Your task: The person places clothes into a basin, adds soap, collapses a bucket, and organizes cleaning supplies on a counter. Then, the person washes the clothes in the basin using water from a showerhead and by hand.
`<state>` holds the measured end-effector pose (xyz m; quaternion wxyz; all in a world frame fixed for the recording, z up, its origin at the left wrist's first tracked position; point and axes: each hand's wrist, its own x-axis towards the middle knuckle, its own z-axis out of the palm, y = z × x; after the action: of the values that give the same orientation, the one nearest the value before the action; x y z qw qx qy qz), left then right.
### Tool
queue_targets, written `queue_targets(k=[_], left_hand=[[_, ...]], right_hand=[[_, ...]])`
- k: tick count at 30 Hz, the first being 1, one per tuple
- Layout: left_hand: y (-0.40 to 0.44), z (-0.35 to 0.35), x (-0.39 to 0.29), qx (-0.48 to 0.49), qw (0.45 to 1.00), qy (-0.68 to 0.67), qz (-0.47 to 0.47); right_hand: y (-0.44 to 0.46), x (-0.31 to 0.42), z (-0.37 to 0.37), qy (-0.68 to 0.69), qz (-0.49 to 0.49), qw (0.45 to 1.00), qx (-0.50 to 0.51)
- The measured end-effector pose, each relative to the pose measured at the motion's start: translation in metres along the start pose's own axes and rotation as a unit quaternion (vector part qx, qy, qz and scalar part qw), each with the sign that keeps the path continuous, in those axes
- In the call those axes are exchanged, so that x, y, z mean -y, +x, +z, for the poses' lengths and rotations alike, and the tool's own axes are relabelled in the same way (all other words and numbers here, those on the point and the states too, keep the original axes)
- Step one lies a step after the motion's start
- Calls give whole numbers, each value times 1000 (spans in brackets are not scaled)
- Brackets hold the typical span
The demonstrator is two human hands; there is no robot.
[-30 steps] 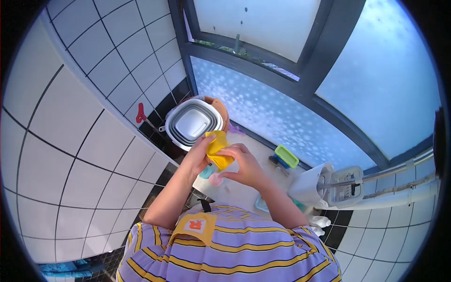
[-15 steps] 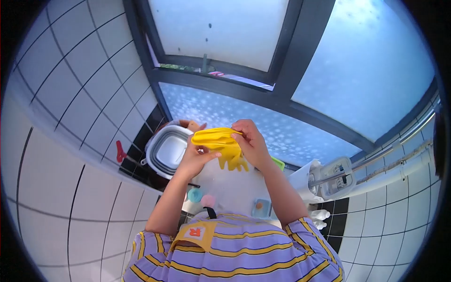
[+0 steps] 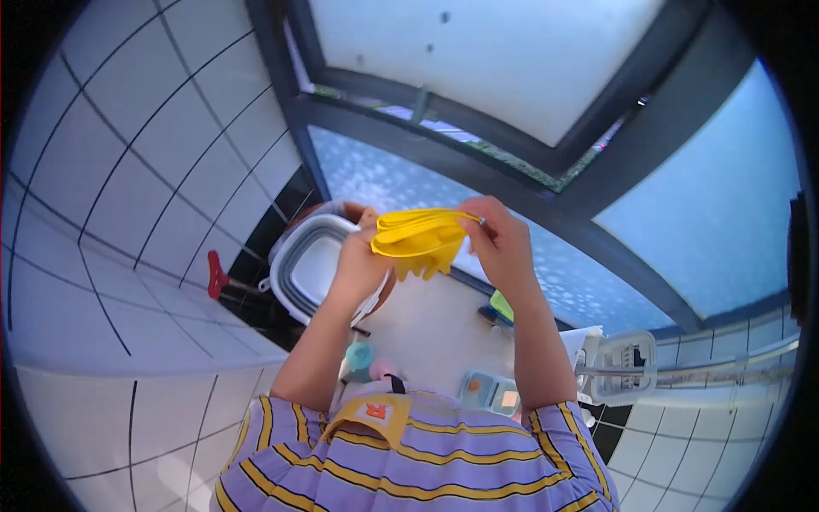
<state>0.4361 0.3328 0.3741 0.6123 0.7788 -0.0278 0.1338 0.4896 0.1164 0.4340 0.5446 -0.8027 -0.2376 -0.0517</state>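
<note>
Yellow rubber gloves (image 3: 420, 239) are stretched between my two hands, cuffs upward and fingers hanging down. My left hand (image 3: 360, 263) grips the cuff edge on the left side, its fingers partly hidden behind the rubber. On the right, my right hand (image 3: 499, 241) pinches the other end of the cuff between thumb and fingers. Behind and below my left hand is a grey and white collapsible basin (image 3: 317, 266), resting on a brown tub.
A red-handled tool (image 3: 215, 275) leans by the tiled wall at left. Teal (image 3: 359, 355) and pink (image 3: 382, 369) round items, plus a light blue box (image 3: 479, 390), are low near my body. A white basket (image 3: 624, 367) hangs at right, beneath the grey-framed window (image 3: 546, 200).
The crumpled yellow bundle has been opened out and lifted, and its glove fingers now hang down. My right hand has moved up and right. The camera view has shifted.
</note>
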Motion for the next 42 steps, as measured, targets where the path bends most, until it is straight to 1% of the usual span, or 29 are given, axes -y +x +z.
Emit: queue_targets(k=[3,4,6,7,9,10,12,13,15,16,17,19,20,22,24,25,27,28,29,31,32,34,35,36,37,38,40,42], left_hand=[[9,-44,17,-64,997,28,-34],[13,-61,20,-89,992,68,-61],[18,-90,24,-136,973,144,-116],[16,-99,23,-186,967,149,-91],[8,-108,18,-276,947,159,-43],[0,-110,6,-287,936,202,-36],[-22,-109,12,-291,926,234,48],[-34,-106,15,-289,920,249,90],[-61,-91,34,-253,935,245,36],[-78,-81,54,-231,934,273,4],[-96,-71,75,-209,931,299,-26],[-132,-52,117,-119,919,365,-94],[-155,-48,164,-46,906,409,-100],[-173,-34,161,7,885,445,-134],[-182,-27,162,62,869,469,-144],[-183,-24,163,61,866,478,-137],[-188,-20,157,60,857,496,-129],[-188,-18,155,73,855,495,-140],[-188,-13,157,58,856,497,-133],[-187,-4,160,29,858,500,-115],[-188,0,164,59,848,510,-134],[-188,9,169,123,827,524,-165],[-188,13,167,120,826,519,-184],[-187,15,165,101,837,508,-179],[-185,18,160,84,846,497,-174],[-182,25,152,59,843,507,-168],[-176,34,147,59,864,487,-116],[-169,47,139,63,885,455,-72]], right_hand=[[35,-18,56,104,11,994,42],[50,-29,77,147,-22,987,59],[71,-34,113,175,-26,978,108],[78,-33,129,187,-27,973,131],[80,-28,152,234,-34,962,135],[76,-23,158,252,-36,957,137],[63,-18,165,296,-39,942,153],[54,-26,169,307,-36,936,168],[35,-65,184,327,-31,925,194],[26,-95,188,313,-38,918,239],[14,-117,191,253,-15,928,274],[-17,-153,194,127,33,932,338],[-34,-172,200,58,5,925,374],[-56,-197,208,-82,-55,894,438],[-73,-200,208,-126,-131,908,377],[-80,-198,208,-147,-168,911,347],[-88,-196,205,-172,-178,908,337],[-91,-195,203,-174,-182,908,333],[-94,-193,200,-178,-186,909,328],[-105,-185,192,-189,-167,918,305],[-112,-182,190,-195,-156,923,292],[-130,-189,188,-213,-138,918,304],[-138,-195,186,-223,-127,916,308],[-145,-197,181,-250,-135,910,301],[-151,-197,175,-238,-111,917,301],[-156,-196,168,-224,-88,923,300],[-169,-202,153,-192,-34,941,277],[-197,-237,142,-148,39,955,254]])
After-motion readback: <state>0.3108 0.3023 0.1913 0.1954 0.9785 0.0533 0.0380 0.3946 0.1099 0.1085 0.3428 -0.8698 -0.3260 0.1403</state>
